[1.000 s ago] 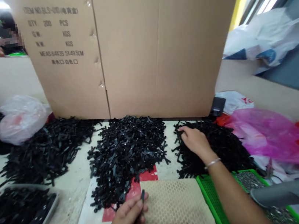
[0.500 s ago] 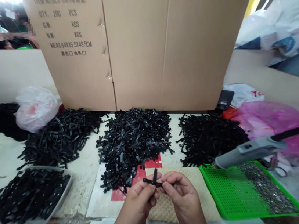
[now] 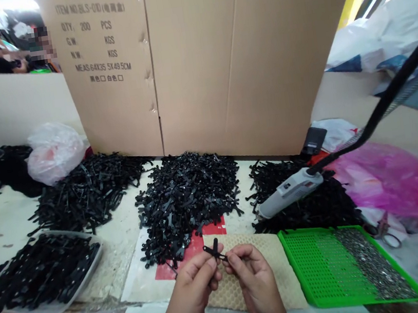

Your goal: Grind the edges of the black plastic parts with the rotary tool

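My left hand (image 3: 196,288) and my right hand (image 3: 254,279) meet at the table's near edge over a beige honeycomb mat (image 3: 245,276). Between their fingertips they pinch two small black plastic strips crossed over each other (image 3: 214,250). Behind the mat lie three heaps of black plastic parts: a middle heap (image 3: 187,198), a left heap (image 3: 89,191) and a right heap (image 3: 295,191). A grey electric screwdriver (image 3: 289,192) hangs on a black cable above the right heap.
A green perforated tray (image 3: 313,266) with small metal screws sits right of the mat. A clear tray of black strips (image 3: 42,270) is at the left. A large cardboard box (image 3: 199,59) walls off the back. Pink and red plastic bags (image 3: 391,182) lie at the right.
My right hand came back from the right heap and joined the left hand on the crossed strips. The hanging screwdriver swung left and further away over the right heap.
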